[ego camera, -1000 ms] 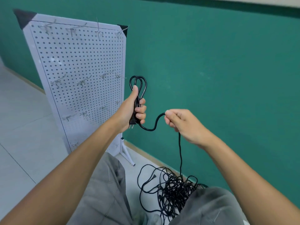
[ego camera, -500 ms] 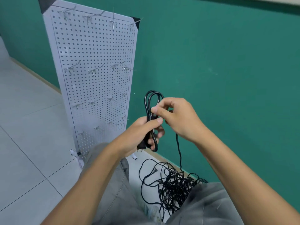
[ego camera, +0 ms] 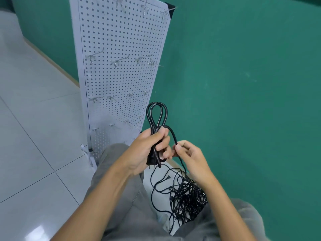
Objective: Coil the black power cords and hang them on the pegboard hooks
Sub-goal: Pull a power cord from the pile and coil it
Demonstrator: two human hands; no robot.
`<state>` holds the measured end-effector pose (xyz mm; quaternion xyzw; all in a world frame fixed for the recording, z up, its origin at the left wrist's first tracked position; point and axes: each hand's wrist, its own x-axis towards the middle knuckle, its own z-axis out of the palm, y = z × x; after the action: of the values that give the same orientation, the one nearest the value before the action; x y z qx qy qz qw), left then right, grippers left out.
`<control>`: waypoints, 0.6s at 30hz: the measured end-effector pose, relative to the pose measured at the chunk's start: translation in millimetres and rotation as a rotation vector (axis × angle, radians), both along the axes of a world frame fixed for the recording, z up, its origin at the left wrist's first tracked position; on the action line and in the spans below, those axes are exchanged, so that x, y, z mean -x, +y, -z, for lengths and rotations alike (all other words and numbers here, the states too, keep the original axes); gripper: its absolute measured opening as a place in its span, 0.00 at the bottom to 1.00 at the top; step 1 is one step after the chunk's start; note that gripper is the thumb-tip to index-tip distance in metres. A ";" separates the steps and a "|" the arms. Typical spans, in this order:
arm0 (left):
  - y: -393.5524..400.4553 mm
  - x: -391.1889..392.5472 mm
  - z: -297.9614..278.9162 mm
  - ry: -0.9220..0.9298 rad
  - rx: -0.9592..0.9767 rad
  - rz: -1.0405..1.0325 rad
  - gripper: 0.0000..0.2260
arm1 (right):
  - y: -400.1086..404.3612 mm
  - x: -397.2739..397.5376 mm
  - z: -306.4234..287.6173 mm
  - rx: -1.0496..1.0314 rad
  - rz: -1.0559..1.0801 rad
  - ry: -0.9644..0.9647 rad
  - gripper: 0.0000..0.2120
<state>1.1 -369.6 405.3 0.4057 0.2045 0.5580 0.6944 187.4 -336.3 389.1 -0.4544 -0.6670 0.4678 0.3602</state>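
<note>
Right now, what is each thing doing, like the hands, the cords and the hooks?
Left hand: grips the coiled cord.
Coiled cord: partly wound, loops sticking up above the fist.
Right hand: pinches the loose strand.
Cord pile: tangled on the floor.
Pegboard: standing upright.
Hooks: all in view bare, no cord hung yet.

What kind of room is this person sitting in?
Probably a plain workroom or storage corner, not a home. A white metal pegboard with bare wire hooks stands on a pale tiled floor by a green wall, and tangled black power cords lie nearby.
</note>
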 end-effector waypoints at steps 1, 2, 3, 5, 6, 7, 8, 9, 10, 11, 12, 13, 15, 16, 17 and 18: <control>0.5 1.6 3.7 -0.003 0.028 -0.012 0.10 | -0.9 3.5 6.2 0.007 0.038 0.033 0.09; 1.6 2.9 7.8 -0.002 0.059 -0.029 0.11 | -2.7 7.7 11.2 0.027 0.087 0.093 0.08; 3.4 4.2 11.3 0.014 0.088 -0.057 0.12 | -4.1 12.5 15.5 0.053 0.141 0.174 0.08; 6.4 4.9 17.4 0.104 0.118 -0.131 0.14 | -8.8 19.6 16.4 0.084 0.226 0.306 0.07; 7.7 4.4 20.5 0.156 0.121 -0.161 0.15 | -10.2 22.0 14.7 0.089 0.248 0.345 0.07; 9.3 3.1 23.8 0.198 0.121 -0.181 0.15 | -10.9 23.6 12.1 0.091 0.257 0.379 0.08; 11.0 0.9 28.5 0.226 0.123 -0.194 0.15 | -11.9 24.7 7.8 0.093 0.260 0.410 0.09; 11.7 -1.9 32.6 0.246 0.122 -0.204 0.16 | -12.5 25.7 2.9 0.094 0.260 0.437 0.09; 12.3 -5.5 37.2 0.264 0.113 -0.214 0.16 | -12.5 26.6 -1.8 0.096 0.260 0.464 0.09; 12.1 -9.8 40.9 0.283 0.101 -0.220 0.17 | -12.8 27.2 -6.1 0.098 0.261 0.486 0.09; 11.8 -14.1 45.2 0.306 0.088 -0.221 0.17 | -13.0 28.3 -9.1 0.103 0.266 0.494 0.09; 10.9 -18.1 47.7 0.326 0.074 -0.223 0.16 | -13.6 29.3 -11.6 0.110 0.274 0.492 0.08; 10.4 -23.3 52.7 0.352 0.051 -0.231 0.12 | -14.7 31.8 -15.0 0.126 0.288 0.477 0.09; 10.2 -25.3 54.3 0.364 0.036 -0.235 0.10 | -15.3 32.9 -16.6 0.140 0.291 0.471 0.10; 9.7 -26.5 55.0 0.384 0.018 -0.237 0.10 | -16.5 34.5 -19.4 0.155 0.291 0.470 0.10; 9.7 -28.0 56.1 0.403 0.000 -0.234 0.10 | -17.3 35.6 -21.6 0.164 0.291 0.469 0.11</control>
<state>29.2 -359.9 349.3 0.4823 0.3847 0.5424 0.5703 151.8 -353.6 410.7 -0.4523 -0.4533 0.5557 0.5301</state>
